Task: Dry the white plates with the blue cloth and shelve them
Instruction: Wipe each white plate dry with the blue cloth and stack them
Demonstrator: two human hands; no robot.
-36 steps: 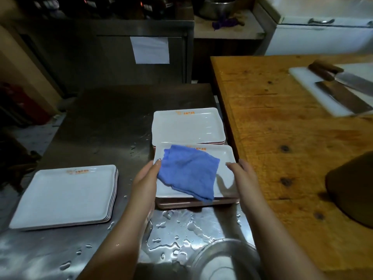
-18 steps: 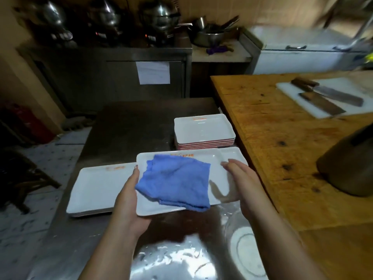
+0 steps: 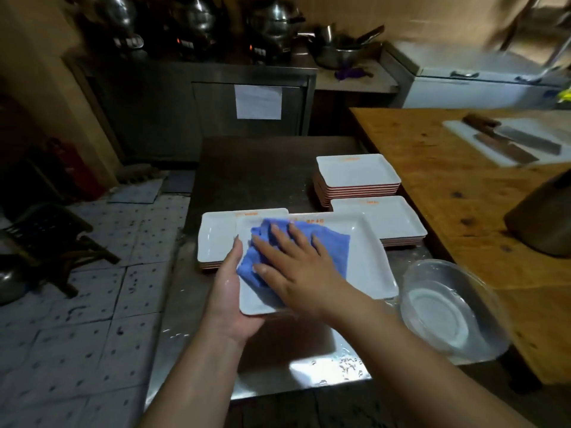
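Note:
I hold a white rectangular plate above the wet steel table. My left hand grips its near left corner from below, thumb along the left rim. The blue cloth lies bunched on the plate's left half, and my right hand presses flat on it with spread fingers. Behind the held plate's left side sits a low stack of white plates. Two more stacks stand to the right: a tall one farther back and a lower one nearer.
A shiny metal bowl stands at the table's near right corner. The wooden counter on the right carries a white cutting board with two cleavers and a dark container. Tiled floor lies to the left.
The plate came up off the near right stack and over toward the left stack. My right hand left the plate's right rim and now presses on the cloth.

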